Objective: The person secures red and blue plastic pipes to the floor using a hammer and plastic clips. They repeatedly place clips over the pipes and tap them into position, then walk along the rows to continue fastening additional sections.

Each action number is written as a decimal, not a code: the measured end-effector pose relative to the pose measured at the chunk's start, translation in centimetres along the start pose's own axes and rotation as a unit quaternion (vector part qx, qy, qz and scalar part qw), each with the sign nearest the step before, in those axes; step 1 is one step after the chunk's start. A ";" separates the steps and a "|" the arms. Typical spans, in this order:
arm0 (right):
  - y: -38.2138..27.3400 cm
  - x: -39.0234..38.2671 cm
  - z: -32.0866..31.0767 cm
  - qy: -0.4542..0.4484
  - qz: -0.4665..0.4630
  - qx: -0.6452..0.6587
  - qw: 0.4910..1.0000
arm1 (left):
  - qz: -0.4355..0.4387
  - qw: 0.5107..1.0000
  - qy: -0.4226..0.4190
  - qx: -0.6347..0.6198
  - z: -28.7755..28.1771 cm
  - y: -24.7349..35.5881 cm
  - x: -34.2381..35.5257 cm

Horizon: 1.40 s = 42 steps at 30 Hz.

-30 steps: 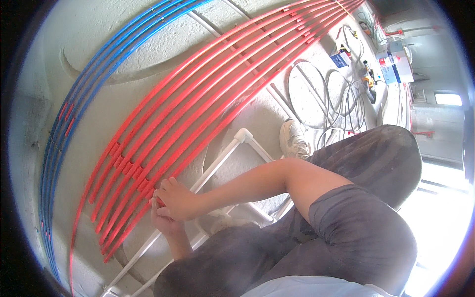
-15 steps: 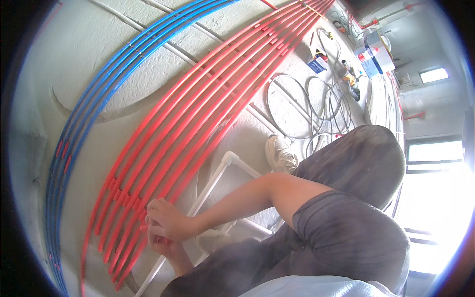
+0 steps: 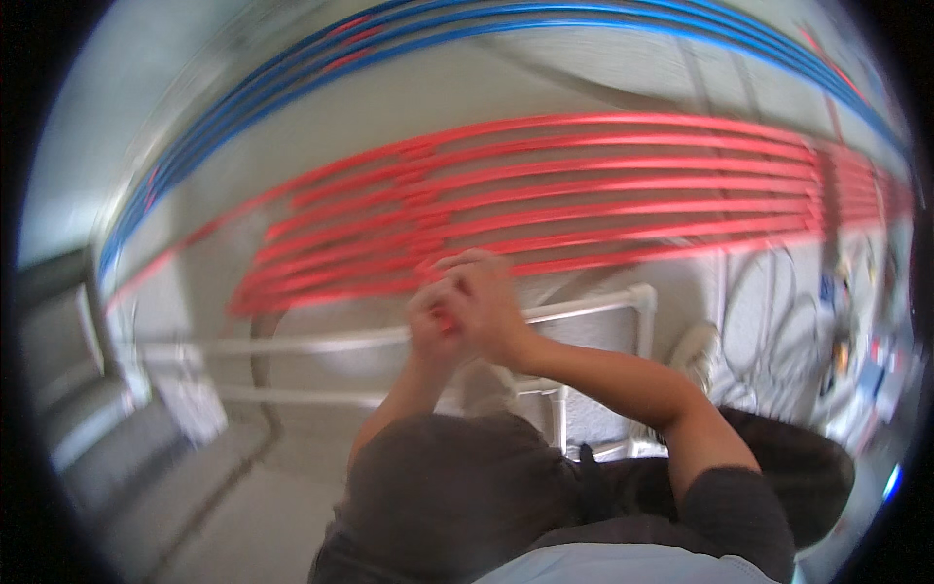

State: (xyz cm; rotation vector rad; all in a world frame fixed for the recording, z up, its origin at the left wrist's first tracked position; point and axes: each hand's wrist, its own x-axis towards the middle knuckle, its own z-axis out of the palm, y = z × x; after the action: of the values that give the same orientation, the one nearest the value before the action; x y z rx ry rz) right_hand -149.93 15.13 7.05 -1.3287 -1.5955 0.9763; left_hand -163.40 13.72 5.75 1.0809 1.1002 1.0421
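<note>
Clasped hands: While motion is smearing the whole head view, the left hand (image 3: 428,321) is gripping a small red piece (image 3: 445,319); the right hand (image 3: 489,297) is bending its fingers over it, and whether these are grasping it too, I cannot tell.
Small red piece: It is showing only as a patch between the hands; fingers are hiding its outline.
Red pipes (image 3: 603,118): They are lying side by side beyond the hands, which are overlapping the nearest one; contact is staying unreadable.
Red clips (image 3: 425,219): They are blurring into the pipes across the row.
Blue pipes (image 3: 574,10): They are curving along the top rim.
White pipe frame (image 3: 584,307): Forearms and the dark trousers (image 3: 448,477) are covering parts of it.
Pale shoe (image 3: 696,350): It is appearing only partly beyond the right forearm.
</note>
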 end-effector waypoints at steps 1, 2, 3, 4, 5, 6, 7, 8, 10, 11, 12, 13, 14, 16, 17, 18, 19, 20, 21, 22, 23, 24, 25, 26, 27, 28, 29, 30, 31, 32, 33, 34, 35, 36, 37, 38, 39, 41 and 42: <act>-0.9 -0.3 -0.7 -0.007 -0.045 -0.038 0.998 | 0.059 0.997 -0.009 0.048 0.3 0.9 0.4; -1.4 -0.1 -1.5 -0.006 -0.095 -0.073 0.993 | 0.114 0.988 -0.023 0.103 0.7 1.7 0.6; -1.3 -0.3 -1.1 0.012 -0.071 -0.039 0.997 | 0.011 1.000 0.006 0.019 0.6 -0.2 -0.4; -0.9 -0.5 -0.6 0.029 -0.041 -0.012 0.999 | 0.008 1.000 0.006 0.027 0.7 0.0 -0.4; -1.0 -0.5 -0.7 0.018 -0.043 -0.014 0.999 | 0.008 1.000 0.005 0.028 0.8 -0.2 -0.2; -1.0 -0.9 -1.2 0.010 -0.040 -0.022 0.999 | 0.091 0.986 -0.028 0.134 1.8 1.8 0.2; -0.9 -1.3 -1.1 -0.011 -0.033 -0.010 0.999 | -0.024 0.993 0.023 -0.115 2.3 1.1 -0.2; -0.6 -1.3 -1.2 -0.027 -0.027 -0.005 0.999 | -0.123 0.921 0.063 -0.364 3.0 0.1 0.1; -0.4 -1.0 -1.6 -0.056 -0.009 -0.018 0.998 | -0.235 0.782 0.122 -0.564 3.5 0.3 0.1; -0.1 -0.7 -1.6 -0.059 0.000 -0.008 0.998 | -0.226 0.781 0.133 -0.567 3.7 0.3 0.3; 0.2 -0.5 -1.5 -0.060 0.010 0.001 0.998 | -0.218 0.780 0.142 -0.569 3.9 0.2 0.6; 0.5 -0.4 -1.6 -0.060 0.023 0.006 0.998 | -0.213 0.776 0.149 -0.574 4.2 0.4 0.8; 0.5 -0.3 -1.5 -0.062 0.046 0.031 0.997 | -0.211 0.781 0.153 -0.567 4.1 0.7 0.9; 0.5 0.2 -1.3 -0.062 0.092 0.079 0.991 | -0.205 0.792 0.161 -0.553 3.9 1.4 1.3; 0.4 0.5 -1.3 -0.065 0.084 0.071 0.992 | -0.193 0.793 0.150 -0.557 3.7 1.4 1.4; 0.4 0.6 -1.2 -0.069 0.077 0.062 0.993 | -0.181 0.795 0.139 -0.562 3.4 1.2 1.5; 0.4 0.8 -1.1 -0.072 0.070 0.056 0.993 | -0.170 0.798 0.128 -0.564 3.2 1.1 1.5; 0.3 0.8 -1.1 -0.067 0.068 0.061 0.994 | -0.163 0.798 0.127 -0.566 3.2 1.1 1.6; 0.2 0.9 -1.1 -0.062 0.067 0.066 0.994 | -0.156 0.799 0.127 -0.567 3.2 1.2 1.6; 0.0 0.9 -0.9 -0.056 0.066 0.072 0.994 | -0.150 0.800 0.125 -0.568 3.2 1.3 1.6; 0.1 0.9 -0.8 -0.053 0.072 0.078 0.993 | -0.149 0.807 0.128 -0.558 3.1 1.4 1.6; 0.4 0.8 -0.8 -0.049 0.078 0.084 0.992 | -0.148 0.814 0.130 -0.547 3.0 1.5 1.5; 0.7 0.6 -0.7 -0.044 0.084 0.087 0.992 | -0.147 0.820 0.132 -0.538 3.1 1.5 1.5; 0.7 0.5 -0.6 -0.038 0.080 0.096 0.991 | -0.150 0.823 0.126 -0.533 3.0 1.5 1.4; 0.8 0.4 -0.5 -0.032 0.075 0.105 0.991 | -0.153 0.827 0.119 -0.528 2.8 1.6 1.4; 0.8 0.3 -0.6 -0.026 0.071 0.113 0.991 | -0.156 0.830 0.113 -0.524 2.8 1.6 1.4; 0.7 0.3 -0.6 -0.030 0.068 0.119 0.990 | -0.158 0.831 0.108 -0.522 2.7 1.5 1.4; 0.5 0.3 -0.6 -0.033 0.065 0.126 0.989 | -0.161 0.832 0.104 -0.521 2.5 1.3 1.3; 0.4 0.4 -0.7 -0.035 0.060 0.132 0.989 | -0.162 0.834 0.097 -0.519 2.5 1.1 1.3; 0.6 0.2 -0.7 -0.043 0.059 0.123 0.990 | -0.167 0.833 0.103 -0.517 2.5 0.9 1.3; 1.1 -0.1 -0.5 -0.050 0.058 0.114 0.991 | -0.173 0.832 0.108 -0.516 2.5 0.6 1.2; 1.4 -0.3 -0.5 -0.056 0.057 0.104 0.991 | -0.178 0.831 0.112 -0.515 2.6 0.3 1.2; 1.6 -0.4 -0.5 -0.063 0.051 0.098 0.992 | -0.182 0.835 0.122 -0.505 2.6 0.0 1.1; 1.7 -0.6 -0.4 -0.071 0.045 0.093 0.992 | -0.186 0.838 0.133 -0.495 2.5 -0.2 0.9; 1.7 -0.6 -0.5 -0.078 0.038 0.087 0.992 | -0.188 0.842 0.143 -0.486 2.4 -0.2 0.8; 1.6 -0.7 -0.7 -0.098 0.042 0.088 0.990 | -0.189 0.845 0.155 -0.477 2.4 -0.3 0.8; 1.7 -0.6 -1.0 -0.099 0.022 0.070 0.992 | -0.189 0.847 0.166 -0.467 2.4 -0.2 0.9; 2.2 -0.3 -1.4 -0.099 -0.016 0.036 0.994 | -0.198 0.860 0.195 -0.427 2.0 0.3 1.0; 2.7 -0.2 -1.6 -0.089 -0.017 -0.004 0.996 | -0.204 0.869 0.212 -0.397 1.8 0.7 1.1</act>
State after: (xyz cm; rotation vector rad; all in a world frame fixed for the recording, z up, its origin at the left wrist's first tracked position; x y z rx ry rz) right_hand -147.49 15.42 5.15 -1.2435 -1.7514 1.0947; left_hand -161.52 14.69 6.47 -0.0544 1.0175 1.2393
